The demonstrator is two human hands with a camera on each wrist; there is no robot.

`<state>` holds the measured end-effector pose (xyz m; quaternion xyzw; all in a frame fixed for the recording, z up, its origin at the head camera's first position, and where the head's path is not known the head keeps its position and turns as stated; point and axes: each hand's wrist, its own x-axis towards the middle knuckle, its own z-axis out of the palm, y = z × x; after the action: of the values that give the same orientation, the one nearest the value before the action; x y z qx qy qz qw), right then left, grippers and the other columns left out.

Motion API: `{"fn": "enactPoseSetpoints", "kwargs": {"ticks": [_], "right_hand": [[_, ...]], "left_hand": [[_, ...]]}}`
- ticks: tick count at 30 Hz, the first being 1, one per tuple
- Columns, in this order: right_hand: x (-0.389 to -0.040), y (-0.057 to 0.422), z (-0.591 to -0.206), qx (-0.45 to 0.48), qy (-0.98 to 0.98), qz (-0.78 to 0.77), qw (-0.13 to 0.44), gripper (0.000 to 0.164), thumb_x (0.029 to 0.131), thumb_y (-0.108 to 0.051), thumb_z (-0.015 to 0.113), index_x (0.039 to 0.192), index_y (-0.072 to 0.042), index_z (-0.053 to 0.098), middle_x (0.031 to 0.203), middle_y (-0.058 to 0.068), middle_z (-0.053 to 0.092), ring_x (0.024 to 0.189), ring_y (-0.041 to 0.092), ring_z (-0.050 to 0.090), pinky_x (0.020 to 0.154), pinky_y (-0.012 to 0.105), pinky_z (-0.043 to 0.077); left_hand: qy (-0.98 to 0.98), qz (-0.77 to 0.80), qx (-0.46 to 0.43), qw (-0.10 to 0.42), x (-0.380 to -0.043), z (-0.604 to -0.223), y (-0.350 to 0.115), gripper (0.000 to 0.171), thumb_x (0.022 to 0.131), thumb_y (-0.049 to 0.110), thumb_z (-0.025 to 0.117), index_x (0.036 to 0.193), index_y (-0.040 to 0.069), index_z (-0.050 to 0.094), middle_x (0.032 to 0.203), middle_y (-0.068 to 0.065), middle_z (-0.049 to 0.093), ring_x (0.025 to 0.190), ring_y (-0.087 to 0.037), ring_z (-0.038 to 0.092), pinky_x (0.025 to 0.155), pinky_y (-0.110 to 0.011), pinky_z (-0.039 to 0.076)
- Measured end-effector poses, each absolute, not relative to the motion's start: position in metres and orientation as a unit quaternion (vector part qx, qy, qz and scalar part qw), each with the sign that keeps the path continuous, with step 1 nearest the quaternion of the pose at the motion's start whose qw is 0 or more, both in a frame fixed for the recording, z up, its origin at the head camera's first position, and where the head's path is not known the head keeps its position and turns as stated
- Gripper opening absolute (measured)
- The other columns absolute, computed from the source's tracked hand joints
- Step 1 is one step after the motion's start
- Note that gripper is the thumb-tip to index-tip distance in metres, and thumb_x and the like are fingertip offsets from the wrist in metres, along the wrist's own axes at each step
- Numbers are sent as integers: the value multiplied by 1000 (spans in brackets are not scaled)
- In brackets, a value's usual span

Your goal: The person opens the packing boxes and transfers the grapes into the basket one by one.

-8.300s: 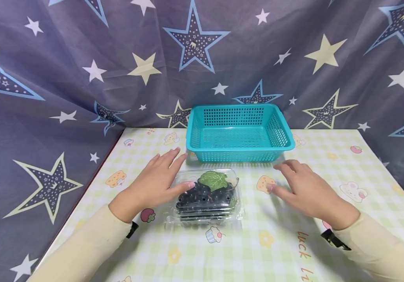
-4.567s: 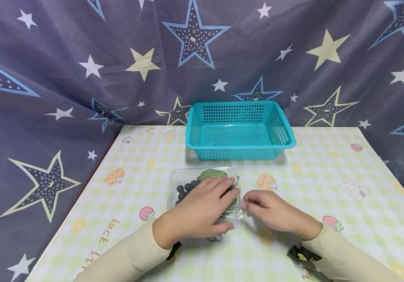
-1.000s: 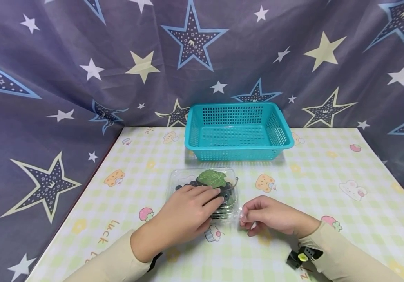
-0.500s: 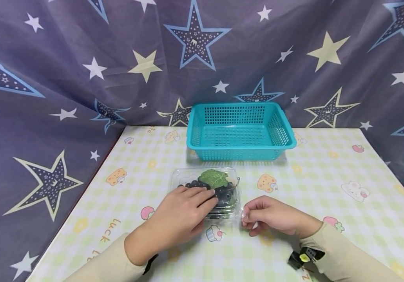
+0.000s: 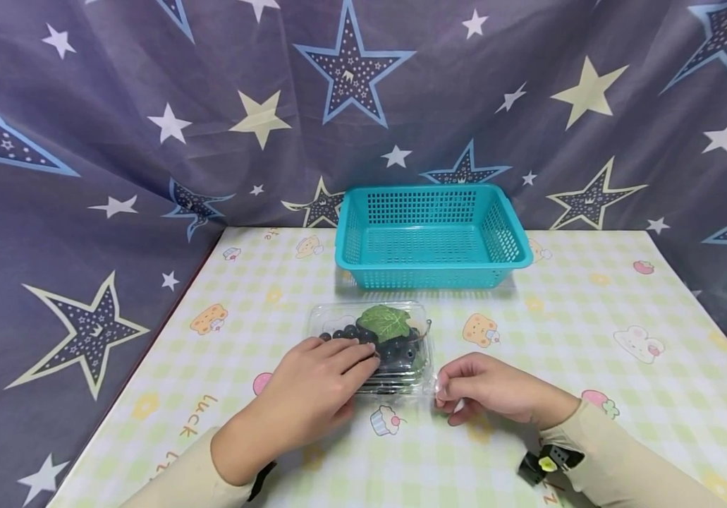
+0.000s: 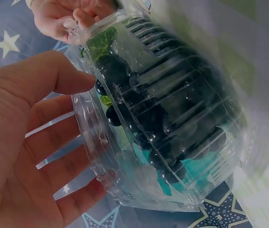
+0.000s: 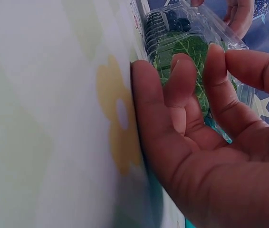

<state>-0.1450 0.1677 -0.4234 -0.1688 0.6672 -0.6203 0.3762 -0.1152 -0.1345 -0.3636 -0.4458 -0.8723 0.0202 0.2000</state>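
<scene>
A clear plastic clamshell box (image 5: 391, 385) sits on the table with its lid down. Inside are dark grapes (image 5: 398, 351) and a green leaf (image 5: 385, 322). My left hand (image 5: 312, 381) rests over the box's front left part, fingers loosely bent on the lid. In the left wrist view its thumb and fingers lie along the rim, apart from one another. My right hand (image 5: 496, 389) pinches the box's front right corner between thumb and index finger. Its other fingers curl under, close to the tablecloth, as the right wrist view shows.
Behind the box stands a turquoise perforated basket (image 5: 433, 277), with nothing in it. A checked tablecloth (image 5: 566, 317) with cartoon prints covers the table. A dark curtain (image 5: 211, 85) with stars hangs behind and at the sides.
Both hands came down from beside the box onto it. Lately my left hand has slid left and toward me across the lid, baring more grapes. My right hand stays at the corner.
</scene>
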Motion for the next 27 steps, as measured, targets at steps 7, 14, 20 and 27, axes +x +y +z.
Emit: {"fn": "enactPoseSetpoints", "kwargs": {"ticks": [7, 14, 20, 27], "right_hand": [[-145, 167, -423, -167, 667, -621, 377, 16, 88, -6, 56, 91, 9, 61, 90, 19, 65, 84, 26, 64, 80, 51, 54], [-145, 168, -422, -167, 666, -622, 375, 16, 87, -6, 57, 90, 9, 61, 91, 21, 66, 85, 27, 65, 80, 51, 54], [-145, 167, -422, -165, 673, -621, 367, 15, 85, -4, 58, 88, 9, 64, 90, 20, 67, 83, 27, 66, 79, 51, 54], [-145, 166, -423, -157, 676, -624, 360, 14, 83, -3, 58, 86, 9, 66, 87, 19, 69, 80, 26, 67, 79, 50, 55]], "left_hand": [[-875, 22, -441, 201, -114, -364, -137, 54, 76, 25, 69, 129, 17, 59, 131, 0, 59, 117, -22, 57, 80, -42, 49], [-876, 32, -438, 202, -112, -365, -142, 60, 73, 23, 73, 130, 17, 58, 133, 0, 57, 117, -23, 57, 79, -41, 49], [-882, 40, -427, 194, -110, -365, -147, 65, 72, 20, 73, 134, 19, 54, 136, -1, 54, 120, -24, 56, 82, -42, 50], [-902, 46, -396, 166, -108, -366, -154, 67, 72, 19, 72, 136, 21, 52, 141, -4, 50, 124, -27, 51, 88, -45, 47]]}}
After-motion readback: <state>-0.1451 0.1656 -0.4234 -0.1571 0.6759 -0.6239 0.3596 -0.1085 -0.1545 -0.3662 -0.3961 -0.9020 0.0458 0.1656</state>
